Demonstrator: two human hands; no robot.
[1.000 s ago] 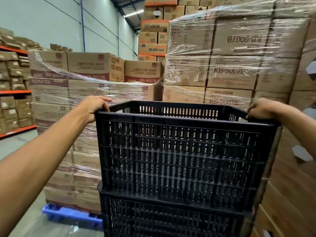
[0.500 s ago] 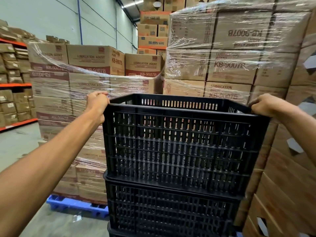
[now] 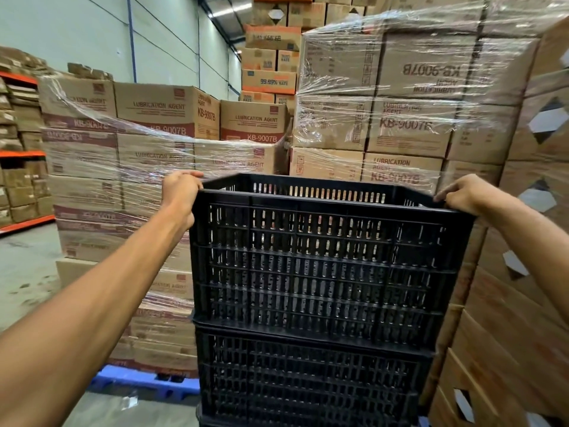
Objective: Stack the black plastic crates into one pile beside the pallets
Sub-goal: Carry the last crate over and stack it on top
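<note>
The lower crate under the top crate is cut off by the bottom edge, so its base and whatever it stands on cannot be seen. The fingertips of the left hand and right hand curl over the top crate's rim and are hidden inside it. The blue pallet left of the lower crate shows only its front edge. Box lettering behind the stretch wrap above the top crate is partly blurred.
</note>
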